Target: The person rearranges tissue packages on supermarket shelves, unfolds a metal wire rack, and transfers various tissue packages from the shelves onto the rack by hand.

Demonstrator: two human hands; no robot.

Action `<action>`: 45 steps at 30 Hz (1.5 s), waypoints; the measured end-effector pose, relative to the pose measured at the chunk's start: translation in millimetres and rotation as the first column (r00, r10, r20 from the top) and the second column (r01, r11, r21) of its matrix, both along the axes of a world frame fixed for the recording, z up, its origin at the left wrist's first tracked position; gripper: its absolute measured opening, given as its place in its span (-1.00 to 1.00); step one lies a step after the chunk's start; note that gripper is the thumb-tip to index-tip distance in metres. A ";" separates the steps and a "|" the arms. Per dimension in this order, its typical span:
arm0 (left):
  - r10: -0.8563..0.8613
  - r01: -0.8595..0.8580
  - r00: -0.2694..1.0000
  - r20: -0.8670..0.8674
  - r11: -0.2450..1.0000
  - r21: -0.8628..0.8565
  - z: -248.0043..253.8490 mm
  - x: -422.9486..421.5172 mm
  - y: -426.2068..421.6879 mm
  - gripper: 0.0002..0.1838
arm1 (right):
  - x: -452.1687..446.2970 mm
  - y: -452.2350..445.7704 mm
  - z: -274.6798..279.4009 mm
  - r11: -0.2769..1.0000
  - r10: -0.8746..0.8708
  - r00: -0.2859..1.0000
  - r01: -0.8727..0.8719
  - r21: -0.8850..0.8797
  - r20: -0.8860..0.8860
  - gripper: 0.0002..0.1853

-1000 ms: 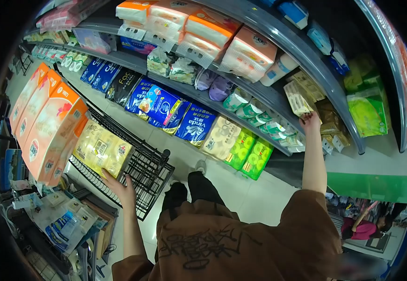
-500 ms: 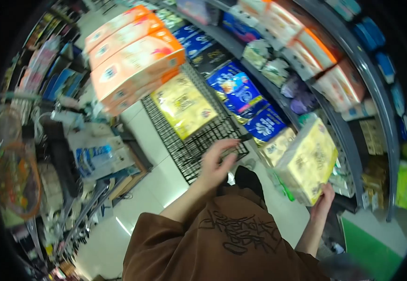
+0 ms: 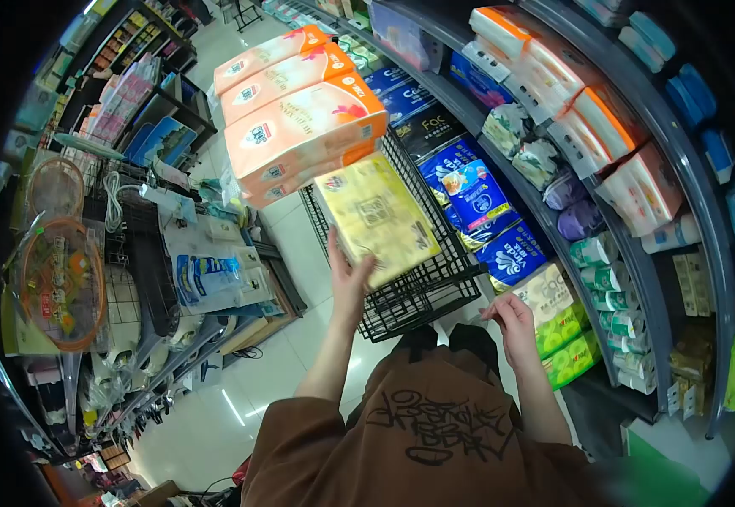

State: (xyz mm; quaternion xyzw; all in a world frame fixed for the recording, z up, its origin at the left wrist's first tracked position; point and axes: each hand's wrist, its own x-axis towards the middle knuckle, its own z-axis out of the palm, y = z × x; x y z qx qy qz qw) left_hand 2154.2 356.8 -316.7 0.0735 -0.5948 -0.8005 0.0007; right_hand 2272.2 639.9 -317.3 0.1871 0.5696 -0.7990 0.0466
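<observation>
My left hand [image 3: 351, 275] grips the near left corner of a yellow tissue pack [image 3: 376, 215], with the thumb bent over its edge. The pack is over the black wire shopping cart [image 3: 418, 308], at its left side; whether it rests on something below is hidden. Large peach-and-orange tissue packs [image 3: 304, 127] are stacked at the far end of the cart. My right hand [image 3: 513, 325] holds nothing, its fingers loosely bent and apart, between the cart's near end and green tissue packs [image 3: 572, 359].
Blue Vinda packs [image 3: 511, 253] and a black pack [image 3: 427, 131] line the right side. A grey shelf [image 3: 591, 198] above carries purple, green and orange packages. To the left stands a rack with rackets [image 3: 63, 283] and hanging goods. Pale floor tiles [image 3: 296, 325] run between.
The yellow pack from my right hand has come left over the cart, where my left hand now grips a yellow pack. My right hand has let go and moved up and left.
</observation>
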 end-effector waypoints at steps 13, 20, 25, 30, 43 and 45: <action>0.169 -0.172 0.976 0.135 0.985 0.010 -45.2 -53.3 35.4 -0.27 | 104.9 168.4 -43.1 0.872 -0.487 0.866 0.475 0.117 0.113 -0.84; 0.309 -0.401 0.913 -0.267 0.799 -0.448 2.5 -11.1 88.3 -0.44 | 122.2 363.8 -8.4 0.576 -0.687 0.701 0.685 0.445 -0.189 -0.76; -0.123 -0.274 0.853 -0.508 0.723 -0.634 30.6 62.4 199.7 -0.65 | 85.3 509.1 31.6 0.414 -0.876 0.432 0.902 0.125 -0.215 -0.53; -0.274 0.060 0.912 -0.307 0.827 -0.559 11.7 110.6 269.8 -0.72 | 46.7 600.6 41.6 0.431 -0.872 0.419 0.902 0.007 -0.255 -0.55; -0.427 0.392 0.903 -0.042 0.862 -0.322 -32.2 144.0 325.4 -0.75 | 56.2 611.0 30.9 0.456 -0.889 0.448 0.847 -0.274 -0.096 -0.57; -0.489 0.437 0.871 -0.039 0.810 -0.391 -26.8 145.3 335.2 -0.76 | 60.1 610.9 30.6 0.447 -0.893 0.442 0.844 -0.295 -0.088 -0.57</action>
